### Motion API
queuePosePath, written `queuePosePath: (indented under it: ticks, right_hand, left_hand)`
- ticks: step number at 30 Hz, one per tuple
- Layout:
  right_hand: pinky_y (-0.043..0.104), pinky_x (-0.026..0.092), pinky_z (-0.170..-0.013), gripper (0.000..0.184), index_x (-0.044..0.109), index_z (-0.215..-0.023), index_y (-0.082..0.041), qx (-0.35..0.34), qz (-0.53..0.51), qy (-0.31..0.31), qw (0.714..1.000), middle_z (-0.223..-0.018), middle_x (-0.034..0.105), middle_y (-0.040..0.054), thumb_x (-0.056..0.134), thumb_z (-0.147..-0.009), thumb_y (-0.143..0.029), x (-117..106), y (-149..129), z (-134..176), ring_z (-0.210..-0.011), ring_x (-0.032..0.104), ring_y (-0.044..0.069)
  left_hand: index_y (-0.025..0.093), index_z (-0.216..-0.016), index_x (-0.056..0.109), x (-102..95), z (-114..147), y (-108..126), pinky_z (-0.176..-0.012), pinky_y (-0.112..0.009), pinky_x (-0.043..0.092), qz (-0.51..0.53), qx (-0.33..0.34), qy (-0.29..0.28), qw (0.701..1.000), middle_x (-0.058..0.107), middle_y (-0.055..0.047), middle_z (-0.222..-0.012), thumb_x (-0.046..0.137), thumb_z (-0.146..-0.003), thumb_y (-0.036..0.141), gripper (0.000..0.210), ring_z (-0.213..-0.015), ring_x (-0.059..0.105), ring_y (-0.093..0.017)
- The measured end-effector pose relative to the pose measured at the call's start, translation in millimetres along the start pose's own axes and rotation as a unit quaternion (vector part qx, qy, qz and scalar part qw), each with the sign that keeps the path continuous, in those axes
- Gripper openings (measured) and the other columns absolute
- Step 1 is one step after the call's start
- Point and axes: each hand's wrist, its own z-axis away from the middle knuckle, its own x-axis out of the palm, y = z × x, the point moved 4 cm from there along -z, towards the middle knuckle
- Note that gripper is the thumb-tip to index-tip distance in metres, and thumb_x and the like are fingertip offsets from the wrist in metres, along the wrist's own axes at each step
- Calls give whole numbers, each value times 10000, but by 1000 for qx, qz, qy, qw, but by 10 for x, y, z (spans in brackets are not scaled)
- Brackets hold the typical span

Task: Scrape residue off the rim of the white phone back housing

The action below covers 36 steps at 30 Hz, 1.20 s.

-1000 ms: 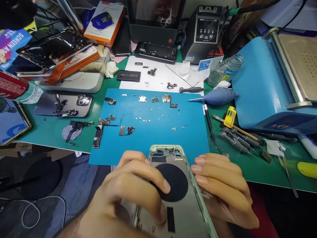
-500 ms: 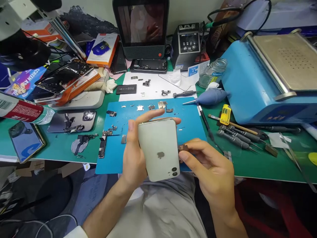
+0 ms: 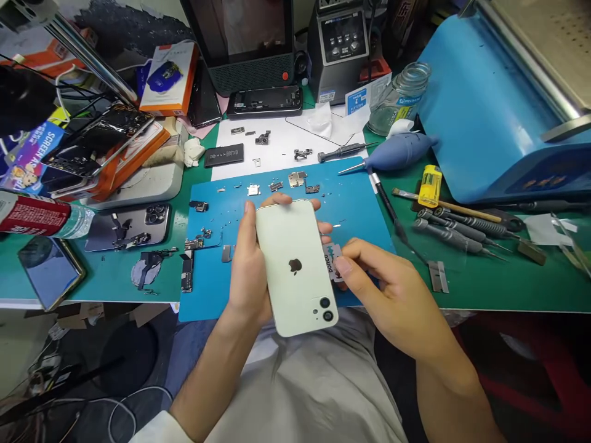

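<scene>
Got the phone (image 3: 295, 246) in my left hand (image 3: 252, 271), blade (image 3: 333, 258) in my right hand (image 3: 397, 292) beside it. Mat (image 3: 364, 212) behind my grip, battery (image 3: 224, 155) past that, screwdrivers (image 3: 446, 236) off right, bottle (image 3: 41, 215) way left.

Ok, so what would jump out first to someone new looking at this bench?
Probably the pale green phone, held back-outward in the left hand at the near edge of the blue mat. Next, likely the thin blade pinched in the right hand, beside the phone's right edge. Then perhaps the big blue machine at upper right.
</scene>
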Motion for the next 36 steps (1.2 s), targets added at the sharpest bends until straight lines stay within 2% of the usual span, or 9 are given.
queuePosePath:
  ticks: [7, 13, 17, 21, 27, 36]
  right_hand:
    - [198, 415, -659, 251, 656, -900, -226, -1, 31, -25, 999, -821, 632, -64, 633, -1135, -310, 9, -17, -23, -729, 542, 68]
    - [225, 385, -617, 334, 589, -821, -211, 8, 35, -26, 999, -748, 553, -56, 594, -1139, -313, 50, 3, -33, -681, 483, 75]
    - [232, 417, -665, 334, 615, -853, -215, 18, 26, -38, 999, -804, 582, -42, 601, -1157, -353, 51, 56, -12, -736, 510, 90]
    - [243, 410, -669, 310, 594, -855, -213, 0, 23, -28, 999, -813, 561, -33, 621, -1150, -304, 52, 56, -13, -744, 496, 98]
    - [267, 375, -640, 298, 559, -860, -217, -28, 31, -12, 999, -791, 520, -26, 641, -1144, -256, 72, 35, -9, -721, 481, 108]
    - [266, 398, -670, 277, 584, -881, -221, -31, 65, -28, 997, -816, 571, -27, 638, -1151, -248, 76, 38, -5, -742, 501, 104]
  left_hand:
    - [281, -1089, 690, -36, -3, -8, -825, -323, 720, 0, -1, 0, 1000, 829, -44, -1209, 324, -1205, 607, 503, -930, 839, -190]
    - [285, -1066, 690, -46, -25, -31, -816, -302, 704, 4, 11, 1, 1000, 826, -33, -1195, 312, -1206, 610, 518, -924, 828, -179]
    - [283, -1069, 681, -54, -23, -46, -800, -285, 698, 3, 9, 0, 1000, 819, -33, -1186, 308, -1205, 619, 520, -900, 817, -168]
    - [276, -1070, 663, -64, -16, -50, -823, -284, 698, 0, 16, 2, 1000, 811, -34, -1188, 318, -1205, 626, 509, -910, 816, -164]
    - [278, -1035, 673, -64, -10, -57, -773, -291, 697, -22, 42, 22, 999, 809, -46, -1156, 304, -1201, 622, 531, -893, 811, -185]
    - [255, -1018, 672, -101, -21, -64, -764, -309, 681, 10, 35, 24, 999, 804, -51, -1143, 357, -1191, 637, 525, -869, 810, -203]
